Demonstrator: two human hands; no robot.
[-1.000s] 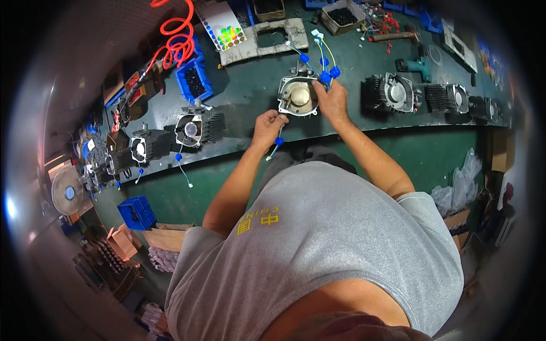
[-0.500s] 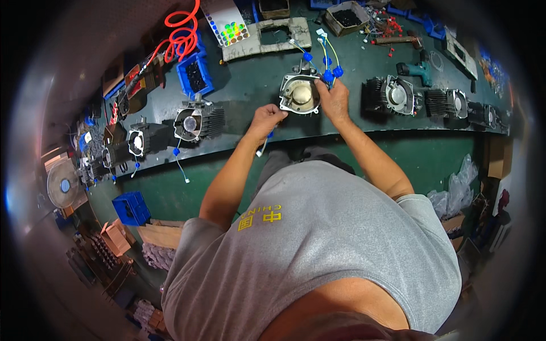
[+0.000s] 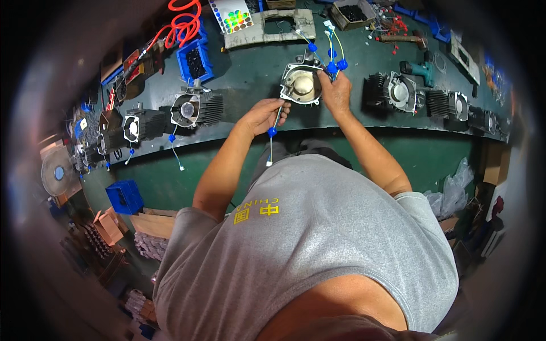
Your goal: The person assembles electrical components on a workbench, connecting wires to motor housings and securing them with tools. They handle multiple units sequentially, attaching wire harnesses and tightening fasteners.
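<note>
Before me on the bench sits a round metal motor housing [image 3: 292,93] with a pale dome inside its open face. My left hand [image 3: 263,116] is closed at the housing's lower left rim, pinching a thin wire lead. That lead hangs past the bench edge with a blue ball [image 3: 272,132] and a white connector [image 3: 269,163]. Against the right rim, my right hand [image 3: 336,94] is closed around several wire leads [image 3: 333,48], whose blue balls and white connectors point away from me. Its thumb lies along the housing. Another lead with a blue ball [image 3: 312,47] rises behind the housing.
Similar finned housings stand left [image 3: 196,108] and right [image 3: 401,92] along the green bench [image 3: 244,71]. A blue bin [image 3: 194,61], a pale slab with a cutout [image 3: 242,38], a box of black parts [image 3: 351,13] and a teal power drill [image 3: 420,70] lie farther back.
The lead by my left hand now hangs straight down, its blue ball in plain sight. My left hand has shifted slightly under the housing's rim. The right hand still grips its leads.
</note>
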